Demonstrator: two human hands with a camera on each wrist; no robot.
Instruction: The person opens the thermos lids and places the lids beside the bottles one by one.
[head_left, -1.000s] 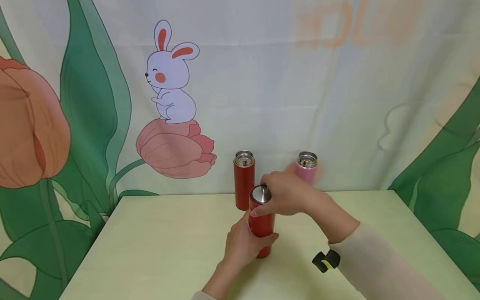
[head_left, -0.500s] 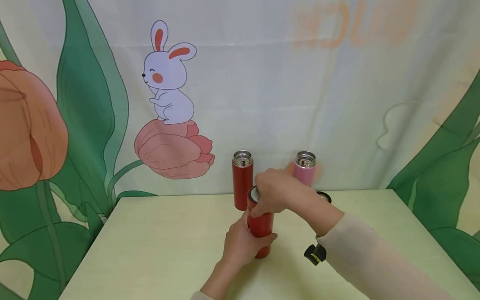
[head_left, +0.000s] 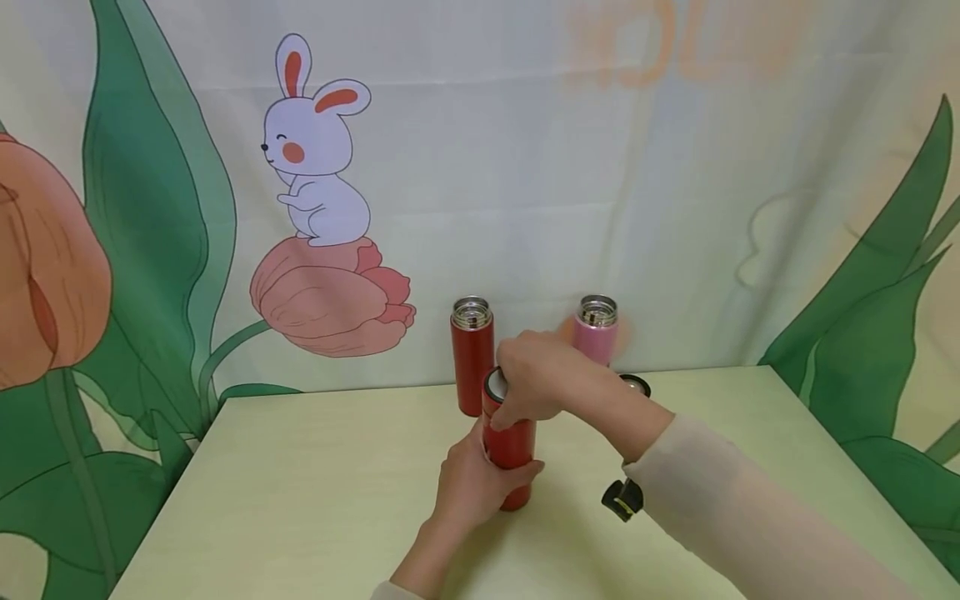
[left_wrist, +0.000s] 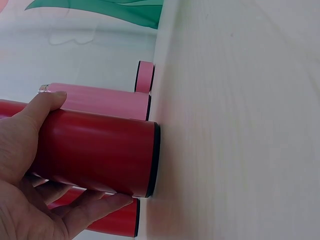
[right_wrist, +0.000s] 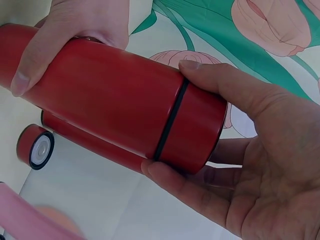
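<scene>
A red thermos (head_left: 510,446) stands upright on the table. My left hand (head_left: 472,483) grips its body low down, thumb on one side and fingers on the other; the left wrist view shows this hand (left_wrist: 30,165) around the red body, whose black base meets the tabletop. At the top, my right hand (head_left: 543,375) holds the lid (head_left: 495,385) from above. Thumb and fingers of the right hand (right_wrist: 250,135) lie on either side of the red lid (right_wrist: 197,130) in the right wrist view. The lid sits on the body with a black ring between them.
Behind stands a second red thermos (head_left: 472,362) without a lid, its steel mouth showing. A lidless pink thermos (head_left: 596,333) is to its right. A pink lid (left_wrist: 145,76) and a red lid (right_wrist: 35,147) rest on the table (head_left: 315,483). A printed curtain (head_left: 480,167) hangs behind.
My right hand has turned over the lid, covering more of its top, and the right forearm has shifted left, uncovering a lid on the table. The left hand keeps its grip.
</scene>
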